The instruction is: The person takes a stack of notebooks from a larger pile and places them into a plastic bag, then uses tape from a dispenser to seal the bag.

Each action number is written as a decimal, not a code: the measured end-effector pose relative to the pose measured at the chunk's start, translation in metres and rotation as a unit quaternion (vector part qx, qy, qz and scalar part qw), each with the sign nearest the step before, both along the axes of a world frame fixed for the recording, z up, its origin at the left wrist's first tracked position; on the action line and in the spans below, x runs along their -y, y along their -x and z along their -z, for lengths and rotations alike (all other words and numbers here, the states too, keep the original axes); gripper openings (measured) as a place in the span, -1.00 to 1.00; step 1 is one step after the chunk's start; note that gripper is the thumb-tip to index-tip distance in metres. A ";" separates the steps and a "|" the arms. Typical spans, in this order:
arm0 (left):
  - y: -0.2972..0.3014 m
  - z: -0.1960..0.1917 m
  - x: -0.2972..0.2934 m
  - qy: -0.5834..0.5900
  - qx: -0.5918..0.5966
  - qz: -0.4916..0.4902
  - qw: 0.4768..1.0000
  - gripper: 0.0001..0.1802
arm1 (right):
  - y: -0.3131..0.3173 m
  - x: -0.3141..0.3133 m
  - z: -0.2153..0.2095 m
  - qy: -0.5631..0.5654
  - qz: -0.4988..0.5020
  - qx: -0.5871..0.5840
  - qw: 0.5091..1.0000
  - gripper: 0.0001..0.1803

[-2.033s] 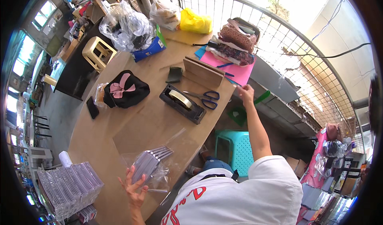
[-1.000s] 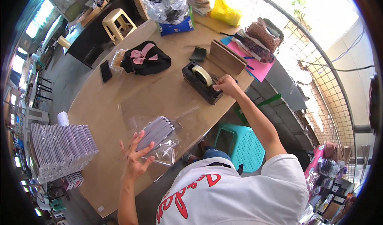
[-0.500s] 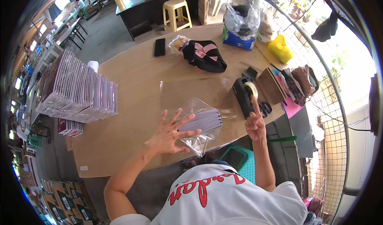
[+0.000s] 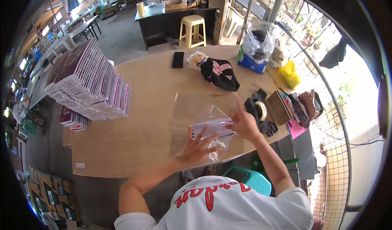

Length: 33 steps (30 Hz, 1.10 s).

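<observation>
Two hands meet over a small stack of thin booklets in a clear plastic bag (image 4: 212, 128), lying near the table's near edge, toward its right end. In the head view the left hand (image 4: 197, 145) lies flat on the bag with fingers spread wide, holding nothing; the right hand (image 4: 243, 123) touches the stack's right end, fingers open and raised. Just right of it stands a black tape dispenser (image 4: 258, 108). A tall pile of wrapped booklets (image 4: 92, 85) fills the wooden table (image 4: 147, 83) at its left end.
</observation>
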<state>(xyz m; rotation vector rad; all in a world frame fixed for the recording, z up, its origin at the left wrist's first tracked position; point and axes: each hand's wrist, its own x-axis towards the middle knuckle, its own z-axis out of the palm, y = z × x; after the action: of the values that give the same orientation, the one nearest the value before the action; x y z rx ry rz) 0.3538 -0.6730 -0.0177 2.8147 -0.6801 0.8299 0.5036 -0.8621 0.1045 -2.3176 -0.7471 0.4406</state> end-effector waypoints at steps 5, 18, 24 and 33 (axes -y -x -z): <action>-0.033 -0.098 0.019 0.481 -0.009 0.023 0.876 -0.74 | 0.021 0.052 0.062 -0.112 -0.161 0.376 0.906 -0.24; -0.016 -0.091 0.041 -0.090 -0.011 0.092 0.992 -0.78 | 0.014 0.052 0.075 -0.147 -0.094 0.229 0.958 -0.21; -0.030 -0.218 0.009 0.241 0.003 0.132 0.962 -0.50 | 0.029 0.010 0.031 -0.538 -0.105 0.037 0.836 -0.60; -0.093 -0.088 -0.041 0.449 -0.325 -0.083 0.828 -0.35 | 0.020 0.007 0.062 -0.380 -0.068 0.048 0.921 -0.77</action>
<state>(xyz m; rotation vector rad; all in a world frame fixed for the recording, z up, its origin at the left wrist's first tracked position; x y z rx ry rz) 0.4463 -0.6320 0.0704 2.0397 0.0845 0.0747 0.4838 -0.8696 0.0426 -1.5662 -0.9293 0.0608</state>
